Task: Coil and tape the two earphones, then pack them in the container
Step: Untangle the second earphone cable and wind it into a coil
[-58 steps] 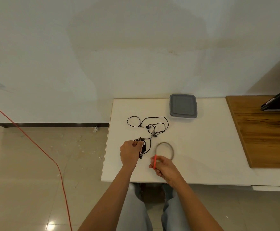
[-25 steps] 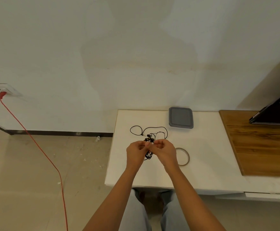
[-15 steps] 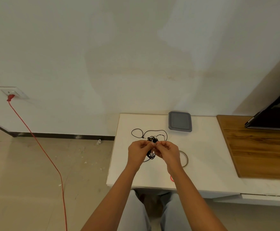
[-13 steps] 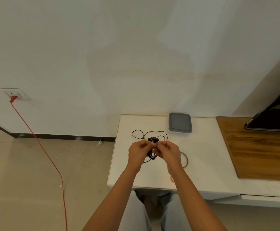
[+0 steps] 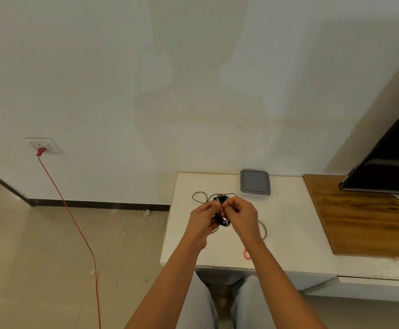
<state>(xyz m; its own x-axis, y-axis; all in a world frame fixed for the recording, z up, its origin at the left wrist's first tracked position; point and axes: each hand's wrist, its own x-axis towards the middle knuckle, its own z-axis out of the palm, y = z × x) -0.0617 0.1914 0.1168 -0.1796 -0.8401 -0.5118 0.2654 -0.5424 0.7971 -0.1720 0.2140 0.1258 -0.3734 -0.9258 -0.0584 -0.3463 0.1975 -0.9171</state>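
Note:
My left hand (image 5: 203,218) and my right hand (image 5: 242,216) meet above the white table (image 5: 288,233) and both pinch a coiled black earphone (image 5: 222,218) between them. Its loops hang below my fingers. A second black earphone (image 5: 199,197) lies loose on the table just beyond my hands, partly hidden by them. The grey lidded container (image 5: 255,182) stands at the table's back edge. A tape ring (image 5: 265,230) lies on the table right of my right hand, half hidden by it.
A small red piece (image 5: 246,254) lies near the table's front edge beside my right forearm. A wooden board (image 5: 364,219) with a dark screen (image 5: 393,169) on it adjoins the table on the right. A red cable (image 5: 75,224) runs from a wall socket across the floor.
My right hand left the tape ring and the red piece on the table and joined my left hand on the coiled earphone. The camera tilted upward.

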